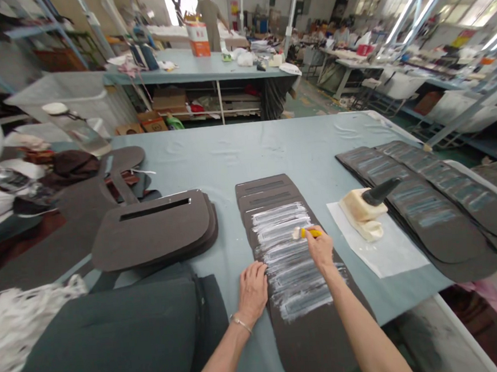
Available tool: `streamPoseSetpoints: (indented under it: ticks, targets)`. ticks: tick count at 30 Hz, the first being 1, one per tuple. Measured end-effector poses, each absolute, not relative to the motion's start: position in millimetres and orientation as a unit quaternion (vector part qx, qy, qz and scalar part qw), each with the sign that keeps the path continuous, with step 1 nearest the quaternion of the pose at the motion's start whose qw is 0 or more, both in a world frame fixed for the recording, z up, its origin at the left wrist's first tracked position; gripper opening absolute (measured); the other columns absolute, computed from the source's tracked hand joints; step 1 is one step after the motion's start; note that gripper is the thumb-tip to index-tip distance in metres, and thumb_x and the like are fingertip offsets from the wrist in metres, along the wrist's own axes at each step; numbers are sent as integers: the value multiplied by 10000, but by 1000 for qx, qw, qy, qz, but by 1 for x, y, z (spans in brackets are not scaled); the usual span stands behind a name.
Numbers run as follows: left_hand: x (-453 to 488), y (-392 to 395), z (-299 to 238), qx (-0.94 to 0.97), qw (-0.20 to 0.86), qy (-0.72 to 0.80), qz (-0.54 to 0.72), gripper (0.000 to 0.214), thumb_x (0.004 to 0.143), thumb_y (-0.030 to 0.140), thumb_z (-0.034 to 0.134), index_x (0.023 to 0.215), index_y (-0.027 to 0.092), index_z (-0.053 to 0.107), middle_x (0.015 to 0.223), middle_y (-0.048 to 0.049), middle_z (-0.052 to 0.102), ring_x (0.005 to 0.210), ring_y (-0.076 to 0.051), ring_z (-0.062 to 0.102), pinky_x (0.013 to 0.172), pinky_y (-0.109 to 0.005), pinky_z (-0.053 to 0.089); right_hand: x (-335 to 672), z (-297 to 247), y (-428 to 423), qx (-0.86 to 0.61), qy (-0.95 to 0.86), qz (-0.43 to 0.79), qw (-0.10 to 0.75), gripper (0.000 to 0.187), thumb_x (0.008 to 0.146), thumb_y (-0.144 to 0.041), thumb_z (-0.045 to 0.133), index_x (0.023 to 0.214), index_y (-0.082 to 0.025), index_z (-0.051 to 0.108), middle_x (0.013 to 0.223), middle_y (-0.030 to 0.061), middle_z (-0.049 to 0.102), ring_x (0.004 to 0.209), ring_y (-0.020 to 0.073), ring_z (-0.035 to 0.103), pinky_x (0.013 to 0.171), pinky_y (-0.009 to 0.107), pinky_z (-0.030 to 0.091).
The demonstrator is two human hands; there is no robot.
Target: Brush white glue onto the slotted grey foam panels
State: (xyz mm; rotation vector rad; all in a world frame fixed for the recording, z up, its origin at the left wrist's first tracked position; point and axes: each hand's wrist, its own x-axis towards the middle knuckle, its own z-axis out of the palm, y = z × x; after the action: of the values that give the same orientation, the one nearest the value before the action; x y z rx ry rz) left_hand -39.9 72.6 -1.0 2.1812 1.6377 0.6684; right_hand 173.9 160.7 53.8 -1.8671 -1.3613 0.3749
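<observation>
R hand (321, 249) w/ yellow brush (308, 233) spreads white glue on dark panels (289, 263); L hand (252, 292) flat at edge.

Both bare forearms are reaching forward from the bottom edge, running roughly side by side. The left hand (252, 292) is lying palm down, fingers together and stretched flat, a thin bracelet circling its wrist. The right hand (320, 249) is sitting a little further out, knuckles up, fingers curling in around something yellow, wrist bending slightly down. The two hands are near, not touching.
</observation>
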Motion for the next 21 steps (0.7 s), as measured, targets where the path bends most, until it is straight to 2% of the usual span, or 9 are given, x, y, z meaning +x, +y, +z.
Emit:
streamPoseSetpoints:
  ticks: [2,7,9,12,15,18,21]
  targets:
    - [-40,73,-1,765,161,578,235,326,883,142,365,1165,226,505,1194,-68,543,1166,-214,456,985,-421,351,172,59,153,-732,-541,119,396,297,819,-415,452,799,-182,635,732,37,631,649,164,545,659,269,399]
    - [-39,73,-1,766,161,576,237,298,888,164,372,1144,218,513,1189,-75,547,1166,-225,449,993,-425,334,135,60,118,-597,-680,239,352,255,862,-360,436,866,-206,639,825,38,652,758,160,586,718,249,417]
    - [-38,72,-2,762,164,580,239,302,883,161,378,1146,223,512,1189,-74,548,1170,-225,446,994,-425,331,156,56,116,-630,-651,226,358,273,851,-394,451,861,-197,640,817,44,653,746,167,586,710,256,421]
    - [-36,72,-2,751,175,587,248,307,869,151,392,1139,227,516,1185,-71,550,1173,-224,445,997,-423,323,219,53,123,-731,-548,165,371,358,815,-487,469,828,-173,641,706,40,634,613,165,547,624,267,414]
    - [-37,76,1,724,220,598,266,271,867,164,399,1090,235,534,1148,-52,566,1128,-209,476,970,-406,349,248,57,126,-753,-529,136,366,384,801,-514,478,822,-168,642,662,28,617,559,152,516,584,263,394]
    - [-41,77,8,670,271,625,295,230,882,209,387,1052,237,540,1092,-39,582,1061,-193,514,917,-390,387,213,67,112,-726,-545,156,388,324,818,-466,486,818,-180,638,694,23,625,585,146,534,597,253,398]
    - [-44,65,14,686,269,607,296,216,890,225,380,1013,230,557,1053,-44,592,1042,-194,523,922,-398,379,149,75,87,-661,-583,239,408,253,837,-391,489,831,-189,642,758,23,640,657,148,567,643,243,420]
